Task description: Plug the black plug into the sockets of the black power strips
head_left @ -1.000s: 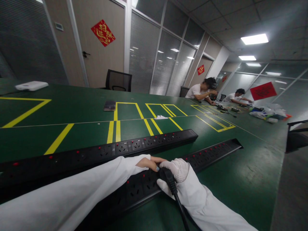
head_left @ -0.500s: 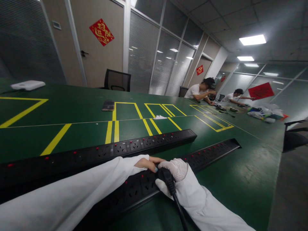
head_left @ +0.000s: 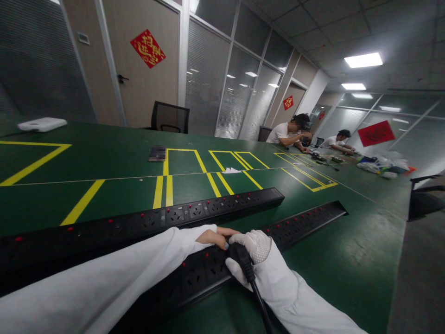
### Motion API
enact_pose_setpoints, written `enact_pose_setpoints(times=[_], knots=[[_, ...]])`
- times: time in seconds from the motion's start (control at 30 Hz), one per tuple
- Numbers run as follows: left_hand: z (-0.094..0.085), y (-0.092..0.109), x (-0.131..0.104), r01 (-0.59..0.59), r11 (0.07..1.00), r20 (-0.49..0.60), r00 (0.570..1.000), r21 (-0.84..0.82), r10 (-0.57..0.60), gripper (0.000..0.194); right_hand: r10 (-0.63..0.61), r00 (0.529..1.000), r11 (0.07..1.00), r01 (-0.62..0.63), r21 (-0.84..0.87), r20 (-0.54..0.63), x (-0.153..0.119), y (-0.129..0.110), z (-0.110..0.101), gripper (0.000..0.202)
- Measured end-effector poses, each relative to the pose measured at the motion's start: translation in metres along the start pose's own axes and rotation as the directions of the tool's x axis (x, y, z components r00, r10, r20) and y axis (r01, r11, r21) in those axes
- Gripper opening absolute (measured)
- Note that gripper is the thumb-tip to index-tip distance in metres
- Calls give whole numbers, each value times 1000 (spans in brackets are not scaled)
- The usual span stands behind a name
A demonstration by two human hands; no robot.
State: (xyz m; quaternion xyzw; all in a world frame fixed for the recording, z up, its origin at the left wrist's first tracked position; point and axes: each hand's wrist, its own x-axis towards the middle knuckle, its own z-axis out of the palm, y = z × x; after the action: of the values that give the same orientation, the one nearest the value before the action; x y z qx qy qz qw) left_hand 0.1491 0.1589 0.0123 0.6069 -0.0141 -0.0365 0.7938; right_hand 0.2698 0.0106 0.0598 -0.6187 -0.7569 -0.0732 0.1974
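A long black power strip [head_left: 194, 277] with red lights lies in front of me on the green table. My right hand [head_left: 253, 248], in a white dotted glove, grips a black plug [head_left: 239, 256] against the strip's sockets. Its cord [head_left: 259, 301] runs down toward the bottom edge. From the left, my left hand [head_left: 213, 237], fingers bare below a white sleeve, closes on the same strip beside the plug; its fingertips are partly hidden by the right hand. The plug's pins cannot be seen. A second black power strip [head_left: 215, 204] lies just beyond, roughly parallel.
The green table [head_left: 358, 260] carries yellow tape outlines [head_left: 181, 149]. A dark flat object [head_left: 157, 153], white paper scraps [head_left: 232, 170] and a white device [head_left: 41, 124] lie farther back. Two people [head_left: 283, 132] work at the far end near plastic bags [head_left: 384, 162]. Chairs [head_left: 170, 117] stand around.
My hands, the plug and the strips keep nearly the same place; the view has shifted slightly. At the far end, one person's outstretched arm has drawn back in.
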Motion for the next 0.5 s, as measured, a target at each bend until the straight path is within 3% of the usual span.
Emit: enact_pose_setpoints(times=[0.23, 0.5], knots=[[2, 0, 0, -13, 1000, -1, 1000, -8, 13, 59, -27, 999, 994, 30, 104, -33, 0, 2, 2, 27], [-1, -4, 1, -9, 1000, -6, 1000, -18, 8, 59, 48, 997, 994, -42, 105, -63, 9, -1, 18, 13]])
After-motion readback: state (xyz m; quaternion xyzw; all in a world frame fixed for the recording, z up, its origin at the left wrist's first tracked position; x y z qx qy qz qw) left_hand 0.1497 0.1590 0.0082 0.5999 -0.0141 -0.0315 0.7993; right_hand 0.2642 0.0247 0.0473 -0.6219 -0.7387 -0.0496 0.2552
